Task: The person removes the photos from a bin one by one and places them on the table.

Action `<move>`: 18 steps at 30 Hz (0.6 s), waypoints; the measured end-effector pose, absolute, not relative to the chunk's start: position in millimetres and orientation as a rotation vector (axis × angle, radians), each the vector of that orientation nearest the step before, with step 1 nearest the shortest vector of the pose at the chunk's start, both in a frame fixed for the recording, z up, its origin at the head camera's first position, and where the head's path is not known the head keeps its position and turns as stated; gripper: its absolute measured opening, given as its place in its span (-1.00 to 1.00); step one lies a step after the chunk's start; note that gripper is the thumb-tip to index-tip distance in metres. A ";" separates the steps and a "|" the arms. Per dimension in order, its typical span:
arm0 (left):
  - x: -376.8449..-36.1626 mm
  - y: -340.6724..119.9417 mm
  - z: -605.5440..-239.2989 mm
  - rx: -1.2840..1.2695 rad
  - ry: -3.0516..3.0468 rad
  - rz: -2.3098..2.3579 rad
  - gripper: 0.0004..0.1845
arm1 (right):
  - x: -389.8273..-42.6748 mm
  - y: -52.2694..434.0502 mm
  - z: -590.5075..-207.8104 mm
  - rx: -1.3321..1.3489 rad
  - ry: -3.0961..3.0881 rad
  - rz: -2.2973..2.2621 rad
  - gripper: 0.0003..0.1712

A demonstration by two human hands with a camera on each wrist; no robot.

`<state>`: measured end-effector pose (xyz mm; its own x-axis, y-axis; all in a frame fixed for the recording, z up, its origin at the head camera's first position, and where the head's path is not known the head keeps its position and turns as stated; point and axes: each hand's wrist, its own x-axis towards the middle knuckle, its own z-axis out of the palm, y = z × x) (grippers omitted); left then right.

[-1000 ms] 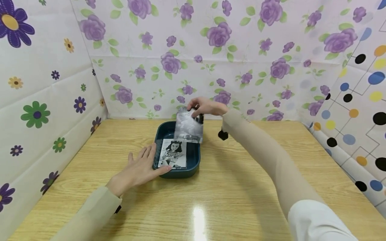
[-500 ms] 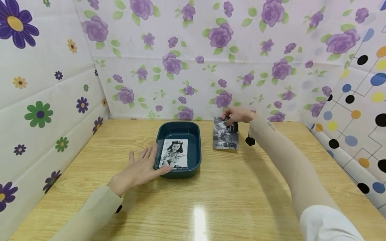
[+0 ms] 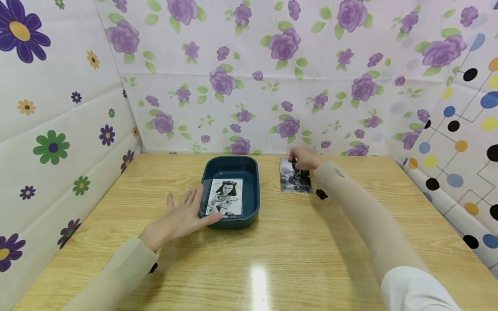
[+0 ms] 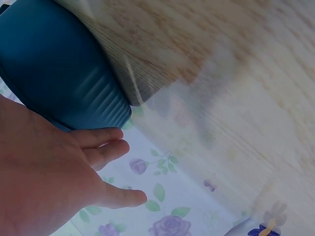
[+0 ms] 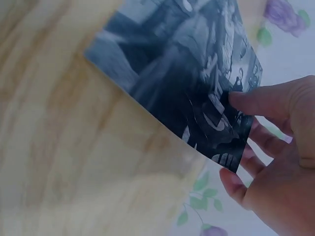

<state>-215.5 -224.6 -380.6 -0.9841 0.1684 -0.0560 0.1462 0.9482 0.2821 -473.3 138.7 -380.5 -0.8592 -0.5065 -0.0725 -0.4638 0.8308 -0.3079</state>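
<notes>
Photograph (image 5: 182, 73) pinched in the right hand (image 5: 280, 142): the right wrist view shows the thumb on its printed face and fingers behind its edge, a clamped grip that the head view largely hides. It is near the far edge of the table (image 3: 292, 246), right of the blue tray (image 3: 250, 190). From the head, one black-and-white portrait (image 3: 225, 196) is visible inside the tray; whether more lie beneath cannot be told. The left wrist view brings out ridges on the tray. The left hand (image 3: 179, 220) has its grip apart, fingers spread at the tray's left rim.
</notes>
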 end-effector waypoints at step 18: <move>-216.4 -225.2 -382.4 0.237 3.024 0.430 0.24 | -462.6 100.9 -372.9 -0.894 2.840 -0.695 -0.80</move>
